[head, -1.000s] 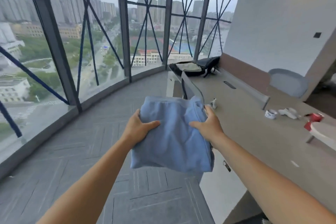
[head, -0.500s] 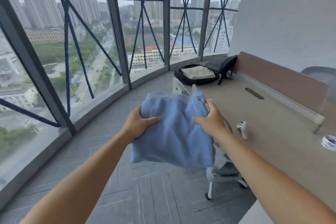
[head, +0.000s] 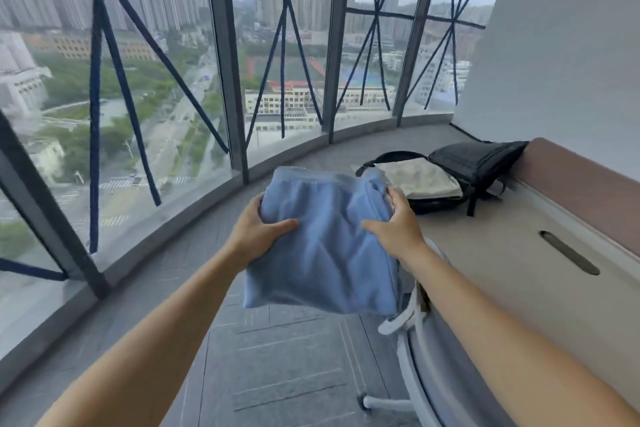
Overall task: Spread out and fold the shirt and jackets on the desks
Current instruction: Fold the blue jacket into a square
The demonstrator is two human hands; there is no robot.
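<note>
High-rise office: desk, glass wall

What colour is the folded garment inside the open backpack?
Cream-white folded cloth garment, in the black fabric backpack; head view.

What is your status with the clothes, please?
Both gripping: left hand, right hand on folded blue garment. Garment in air, beside desk. Open bag on desk ahead, cream cloth inside. Chair at desk edge.

Bare forearms end in bare left hand and right hand.
</note>
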